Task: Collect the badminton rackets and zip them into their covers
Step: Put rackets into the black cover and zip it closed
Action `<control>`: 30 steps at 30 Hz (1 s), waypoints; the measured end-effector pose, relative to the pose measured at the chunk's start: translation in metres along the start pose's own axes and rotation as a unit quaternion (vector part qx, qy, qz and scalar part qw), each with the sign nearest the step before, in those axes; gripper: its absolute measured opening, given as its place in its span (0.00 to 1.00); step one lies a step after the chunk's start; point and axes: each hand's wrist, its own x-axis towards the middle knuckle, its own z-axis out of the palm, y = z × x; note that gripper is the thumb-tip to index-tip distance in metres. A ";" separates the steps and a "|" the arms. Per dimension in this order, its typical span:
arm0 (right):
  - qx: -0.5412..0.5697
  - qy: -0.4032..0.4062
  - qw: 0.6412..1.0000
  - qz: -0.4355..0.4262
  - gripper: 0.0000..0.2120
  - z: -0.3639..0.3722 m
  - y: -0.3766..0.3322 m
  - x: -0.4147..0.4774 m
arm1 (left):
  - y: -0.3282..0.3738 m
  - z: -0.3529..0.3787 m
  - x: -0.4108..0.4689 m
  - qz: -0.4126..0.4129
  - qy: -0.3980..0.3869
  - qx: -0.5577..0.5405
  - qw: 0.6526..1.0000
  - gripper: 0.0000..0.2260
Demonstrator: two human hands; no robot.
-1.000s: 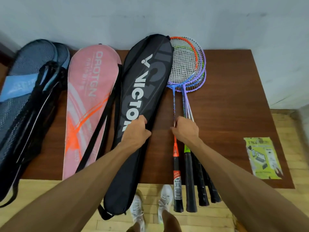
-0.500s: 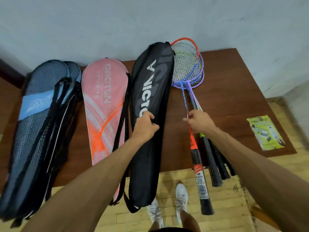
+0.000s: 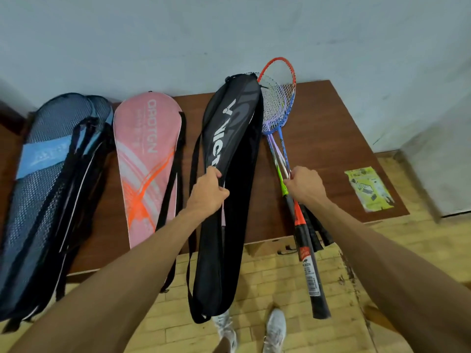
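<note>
Head view: the left hand [image 3: 207,193] grips the edge of the black cover [image 3: 229,225]. The right hand [image 3: 305,186] clasps the bundled rackets [image 3: 279,118] by their shafts, just beside it on the counter [image 3: 331,138]. Seemingly none is bagged yet; inserting and zipping remain.

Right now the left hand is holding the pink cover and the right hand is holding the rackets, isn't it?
Not quite. The head view shows the left hand holding the black cover, not the pink cover, which lies untouched beside it. The right hand is holding the rackets, as you said.
</note>
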 end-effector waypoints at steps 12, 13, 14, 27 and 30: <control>0.032 -0.001 0.999 -0.033 0.06 -0.033 0.049 -0.014 | 0.029 0.010 -0.027 -0.066 0.011 -0.026 0.997 0.15; 0.033 -0.005 0.999 -0.041 0.05 -0.038 0.053 -0.017 | 0.034 0.013 -0.026 -0.070 0.016 -0.029 0.997 0.15; 0.034 -0.012 0.998 -0.049 0.06 -0.042 0.058 -0.021 | 0.038 0.015 -0.025 -0.073 0.020 -0.034 0.997 0.16; 0.047 -0.165 0.981 -0.092 0.11 -0.008 0.118 -0.053 | 0.065 0.040 -0.024 -0.107 0.057 -0.042 0.992 0.14; 0.046 -0.171 0.979 -0.106 0.12 0.003 0.118 -0.056 | 0.061 0.042 -0.023 -0.093 0.055 -0.043 0.993 0.15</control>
